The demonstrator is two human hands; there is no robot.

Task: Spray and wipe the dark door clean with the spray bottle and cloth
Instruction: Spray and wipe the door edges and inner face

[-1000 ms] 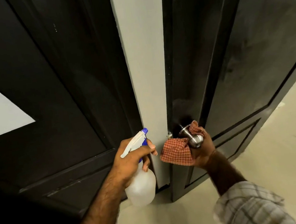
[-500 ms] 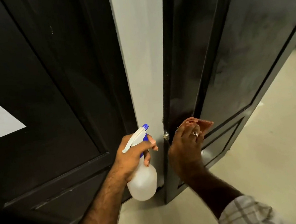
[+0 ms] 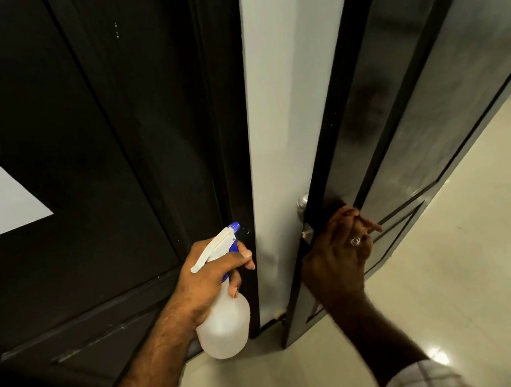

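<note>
Gripping the spray bottle (image 3: 224, 322), left hand (image 3: 208, 277); right hand (image 3: 337, 259) hides cloth, grasp unclear.

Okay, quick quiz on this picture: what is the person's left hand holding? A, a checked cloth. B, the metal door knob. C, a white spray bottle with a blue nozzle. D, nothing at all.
C: the left hand grips the neck of the white spray bottle, its blue nozzle pointing toward the dark door frame, while the right hand is over at the edge of the open dark door.

Glossy dark door (image 3: 427, 79), plastic spray bottle (image 3: 224, 324)
</note>
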